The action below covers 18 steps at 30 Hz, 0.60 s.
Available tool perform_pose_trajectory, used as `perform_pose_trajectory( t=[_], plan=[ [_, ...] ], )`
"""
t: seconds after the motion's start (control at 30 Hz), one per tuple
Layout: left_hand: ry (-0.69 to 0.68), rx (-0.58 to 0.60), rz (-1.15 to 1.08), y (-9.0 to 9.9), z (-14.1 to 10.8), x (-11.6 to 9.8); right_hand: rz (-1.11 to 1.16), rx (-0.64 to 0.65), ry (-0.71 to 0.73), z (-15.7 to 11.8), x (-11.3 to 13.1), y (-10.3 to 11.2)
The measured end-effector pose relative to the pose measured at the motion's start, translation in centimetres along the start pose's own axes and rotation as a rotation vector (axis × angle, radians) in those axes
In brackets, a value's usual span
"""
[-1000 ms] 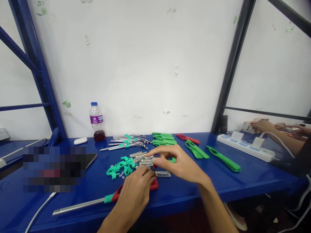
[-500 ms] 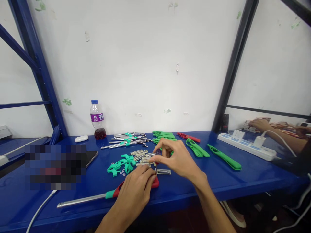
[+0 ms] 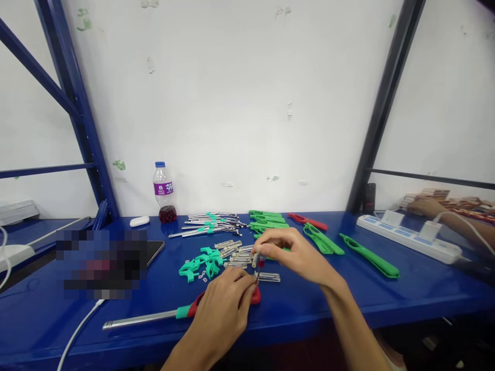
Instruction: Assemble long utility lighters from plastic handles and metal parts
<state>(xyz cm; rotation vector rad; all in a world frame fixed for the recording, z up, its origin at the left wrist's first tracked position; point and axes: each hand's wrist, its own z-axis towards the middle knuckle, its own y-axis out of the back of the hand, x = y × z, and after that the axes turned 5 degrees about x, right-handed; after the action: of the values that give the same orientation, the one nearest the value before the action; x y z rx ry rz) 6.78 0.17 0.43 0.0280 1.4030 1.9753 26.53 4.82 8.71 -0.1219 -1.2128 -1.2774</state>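
Note:
Beneath my left hand (image 3: 228, 296) lies a red long-nosed lighter (image 3: 193, 306) with a teal collar and metal tube. The left fingers are closed over its handle, hiding much of it. My right hand (image 3: 288, 252) pinches just above the handle's right end. A small screwdriver (image 3: 262, 263) with a reddish see-through handle is in its grip, the thin shaft pointing down at my left fingertips. A small pale piece (image 3: 255, 259) shows at the right fingertips; its kind is unclear. One clear fuel tank (image 3: 268, 277) lies just behind the lighter handle.
Behind my hands lie several clear tanks (image 3: 228, 247), teal plastic parts (image 3: 203, 263) and metal lighter tubes (image 3: 209, 224). Green lighter shells (image 3: 371, 256) and a red one (image 3: 307, 221) sit right. A bottle (image 3: 164, 193), phone (image 3: 155, 251) and power strip (image 3: 410, 239) also stand about.
The view has shifted, so everything appears a little further right. My right fingers have changed their hold: the screwdriver handle sits lower and a pale piece now shows at the fingertips.

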Motion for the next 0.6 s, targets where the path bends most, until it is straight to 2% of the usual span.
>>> perform_pose_trajectory(
  t=[0.2,0.37,0.6],
  plan=[
    [-0.013,-0.017,-0.03,0.0,-0.3,0.1,-0.162,-0.252,-0.052,0.3,-0.2,-0.9],
    [-0.02,-0.019,0.007,0.0,-0.1,0.3,-0.199,-0.261,-0.034,0.5,0.2,-1.5],
    [-0.044,-0.007,0.051,-0.5,0.4,1.3,-0.367,-0.287,0.007,0.5,1.2,-2.2]
  ],
)
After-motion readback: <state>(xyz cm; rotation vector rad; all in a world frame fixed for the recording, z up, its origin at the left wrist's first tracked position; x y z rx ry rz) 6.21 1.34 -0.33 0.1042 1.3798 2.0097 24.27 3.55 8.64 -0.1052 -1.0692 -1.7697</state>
